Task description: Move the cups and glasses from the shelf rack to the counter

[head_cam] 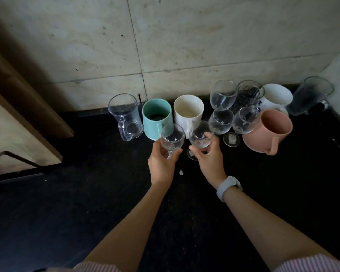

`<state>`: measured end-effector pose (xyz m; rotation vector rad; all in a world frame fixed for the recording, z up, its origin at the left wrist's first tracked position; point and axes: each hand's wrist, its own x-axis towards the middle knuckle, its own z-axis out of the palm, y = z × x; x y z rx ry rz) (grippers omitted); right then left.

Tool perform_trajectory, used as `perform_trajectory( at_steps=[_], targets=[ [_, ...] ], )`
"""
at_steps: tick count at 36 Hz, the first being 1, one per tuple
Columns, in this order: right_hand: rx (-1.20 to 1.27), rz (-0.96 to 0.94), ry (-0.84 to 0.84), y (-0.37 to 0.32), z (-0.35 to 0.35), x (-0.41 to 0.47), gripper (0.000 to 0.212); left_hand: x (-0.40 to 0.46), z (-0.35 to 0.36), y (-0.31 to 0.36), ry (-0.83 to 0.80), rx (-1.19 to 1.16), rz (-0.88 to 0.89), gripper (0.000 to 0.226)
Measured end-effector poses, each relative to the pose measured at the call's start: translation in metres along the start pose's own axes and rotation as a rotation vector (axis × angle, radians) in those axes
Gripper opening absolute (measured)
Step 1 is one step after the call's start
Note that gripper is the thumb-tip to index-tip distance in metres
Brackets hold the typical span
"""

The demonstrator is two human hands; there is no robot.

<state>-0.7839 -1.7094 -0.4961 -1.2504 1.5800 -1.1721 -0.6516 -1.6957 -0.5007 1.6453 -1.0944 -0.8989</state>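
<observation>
My left hand [161, 163] grips a clear stemmed wine glass [172, 137] by its bowl and stem, just above the black counter [86, 203]. My right hand [209, 156] grips a second wine glass [200, 135] the same way, its foot near the counter. Both glasses are upright, in front of a teal mug [157, 116] and a white mug [187, 111]. A clear glass mug [126, 116] stands at the left of the row. Further right stand three more wine glasses [222, 97], a pink mug [269, 130], a white cup [277, 97] and a dark tumbler [310, 97].
A pale tiled wall [165, 46] rises right behind the row of cups. A wooden cabinet edge [28, 114] juts over the counter at the left. A small white scrap [181, 172] lies on the counter between my wrists. A grey watch [228, 188] is on my right wrist.
</observation>
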Motion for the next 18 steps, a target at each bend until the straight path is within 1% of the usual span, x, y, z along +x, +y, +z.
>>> perform_trajectory(
  at_steps=[7,10,12,15,16,18],
  targets=[
    [0.037,0.033,0.024,-0.001,0.006,0.002,0.052,0.003,0.006,-0.001,0.026,-0.013,0.010,0.047],
    [0.041,0.033,0.036,-0.002,0.006,-0.001,0.051,0.003,0.005,-0.002,0.009,-0.007,0.001,0.049],
    [0.032,0.057,0.036,-0.002,0.003,-0.006,0.054,-0.001,0.001,-0.005,-0.014,0.015,-0.011,0.050],
    [0.003,0.139,0.018,-0.007,-0.003,-0.021,0.060,-0.012,-0.011,-0.007,-0.006,0.188,0.019,0.054],
    [-0.001,0.160,0.021,-0.008,-0.007,-0.025,0.061,-0.016,-0.015,-0.014,0.000,0.251,0.055,0.056],
    [0.017,0.210,0.067,-0.021,-0.016,-0.030,0.055,-0.028,-0.023,-0.019,0.011,0.450,0.089,0.059]
  ],
)
